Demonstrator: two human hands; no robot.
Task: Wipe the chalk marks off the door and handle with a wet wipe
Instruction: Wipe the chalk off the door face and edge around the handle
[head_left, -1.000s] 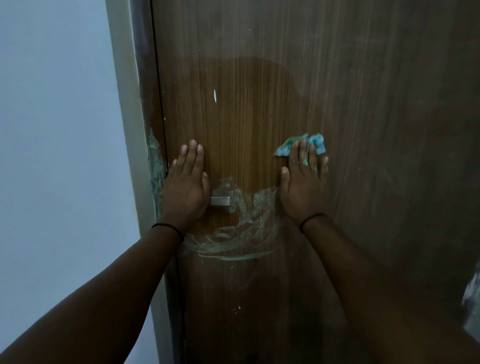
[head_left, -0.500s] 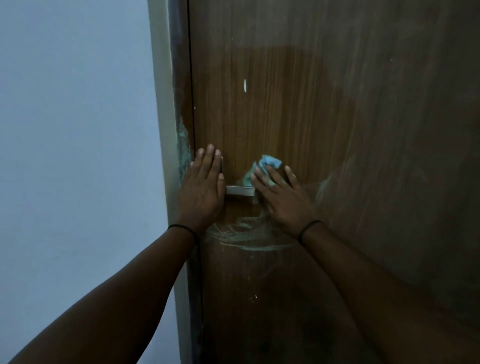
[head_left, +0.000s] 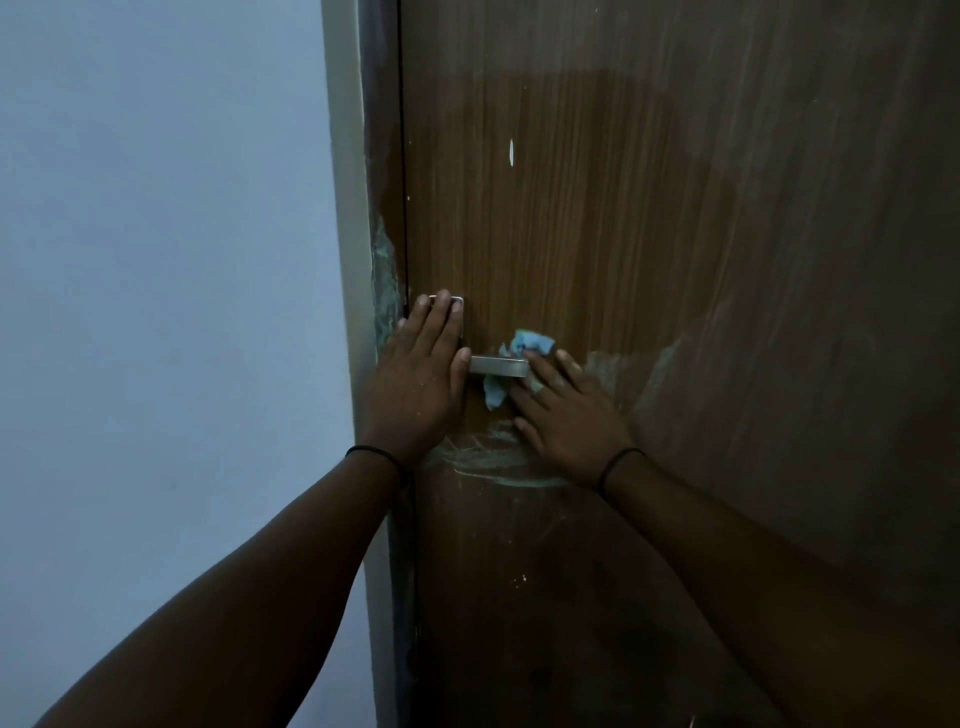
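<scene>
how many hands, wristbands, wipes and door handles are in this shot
hands: 2, left hand and right hand
black wristbands: 2, left wristband and right wristband
blue wet wipe: 1
metal door handle: 1
total: 6
</scene>
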